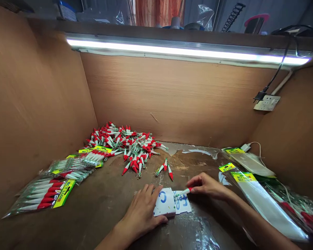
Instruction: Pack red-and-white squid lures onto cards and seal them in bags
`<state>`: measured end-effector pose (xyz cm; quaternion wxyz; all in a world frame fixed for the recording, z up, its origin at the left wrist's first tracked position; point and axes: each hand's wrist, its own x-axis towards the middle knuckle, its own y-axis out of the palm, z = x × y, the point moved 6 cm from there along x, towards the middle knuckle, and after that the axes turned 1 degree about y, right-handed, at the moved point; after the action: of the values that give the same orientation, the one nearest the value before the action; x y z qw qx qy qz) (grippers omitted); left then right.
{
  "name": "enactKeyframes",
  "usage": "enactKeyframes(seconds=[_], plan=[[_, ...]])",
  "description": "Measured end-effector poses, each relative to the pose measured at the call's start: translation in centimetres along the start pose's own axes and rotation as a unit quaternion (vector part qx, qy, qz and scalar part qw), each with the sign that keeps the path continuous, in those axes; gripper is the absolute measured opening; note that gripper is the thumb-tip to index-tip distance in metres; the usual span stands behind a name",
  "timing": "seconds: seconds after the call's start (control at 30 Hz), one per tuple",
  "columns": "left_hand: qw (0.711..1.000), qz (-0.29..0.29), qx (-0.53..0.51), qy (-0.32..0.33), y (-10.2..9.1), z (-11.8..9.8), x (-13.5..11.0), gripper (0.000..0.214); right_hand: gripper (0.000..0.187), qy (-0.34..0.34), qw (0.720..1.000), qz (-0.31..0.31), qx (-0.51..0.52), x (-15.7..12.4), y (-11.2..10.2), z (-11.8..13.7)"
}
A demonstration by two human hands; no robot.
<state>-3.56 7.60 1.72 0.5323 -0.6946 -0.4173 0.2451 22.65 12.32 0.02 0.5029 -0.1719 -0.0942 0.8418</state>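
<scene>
My left hand (142, 208) rests around a small white block (165, 208) marked with a blue letter C, thumb along its near side and fingers along its far side. Beside the block, touching its right side, lies a flat white piece (184, 207) with blue handwriting. Just above that piece my right hand (207, 185) pinches a red-and-white fishing lure (183, 192) by its red end. The lure's green, prickly end points left toward the block. Further back, 3 loose lures (165, 165) lie close together on the table.
A large heap of lures (135, 139) lies at the back left. Filled lure packets (45, 194) are stacked at left. Unfilled-looking clear bags (266, 198) with yellow-green headers lie at right, beside more bagged lures (302, 208). A socket strip (267, 103) hangs on the right wall.
</scene>
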Motion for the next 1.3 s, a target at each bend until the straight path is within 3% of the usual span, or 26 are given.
enactKeyframes(seconds=[0.1, 0.2, 0.27, 0.37, 0.53, 0.63, 0.7, 0.8, 0.93, 1.1, 1.3], plan=[[1.0, -0.004, -0.006, 0.006, 0.3, -0.5, 0.1, 0.088, 0.025, -0.04, 0.988, -0.055, -0.141, -0.9, 2.4, 0.6], [1.0, -0.007, -0.016, 0.02, 0.6, -0.9, 0.2, 0.088, 0.016, -0.122, 0.954, -0.105, -0.251, -1.1, 5.7, 2.4], [1.0, -0.012, -0.018, 0.021, 0.6, -0.9, 0.3, 0.087, 0.012, -0.158, 0.938, -0.111, -0.289, -1.1, 7.3, 3.2], [0.999, -0.027, -0.024, 0.022, 0.2, -0.7, 0.4, 0.088, 0.014, -0.187, 0.933, -0.084, -0.295, -1.1, 7.9, 3.6], [0.998, -0.04, -0.03, 0.03, -0.1, -0.4, 0.5, 0.089, 0.02, -0.187, 0.95, 0.008, -0.25, -0.1, 6.0, 3.9], [0.998, -0.041, -0.032, 0.032, 0.2, -0.3, 0.5, 0.089, 0.024, -0.134, 0.966, -0.097, -0.198, 2.5, 3.4, 4.4], [0.998, -0.045, -0.038, 0.033, 0.2, -0.2, 0.6, 0.09, 0.027, -0.098, 0.958, -0.178, -0.204, 4.6, 2.4, 4.4], [0.996, -0.054, -0.056, 0.041, 0.2, -0.2, 0.7, 0.092, 0.034, -0.054, 0.947, -0.223, -0.227, 7.4, 2.6, 3.8], [0.993, -0.063, -0.079, 0.055, -0.1, -0.3, 0.8, 0.093, 0.012, -0.02, 0.943, -0.263, -0.201, 9.1, 1.7, 2.5], [0.991, -0.068, -0.105, 0.046, -0.3, -0.1, 0.8, 0.091, 0.03, -0.001, 0.964, -0.236, -0.12, 7.2, -1.8, 1.6], [0.99, -0.069, -0.117, 0.021, -0.5, 0.9, 1.3, 0.084, 0.044, -0.02, 0.995, -0.089, 0.03, 1.3, -3.3, 1.1]])
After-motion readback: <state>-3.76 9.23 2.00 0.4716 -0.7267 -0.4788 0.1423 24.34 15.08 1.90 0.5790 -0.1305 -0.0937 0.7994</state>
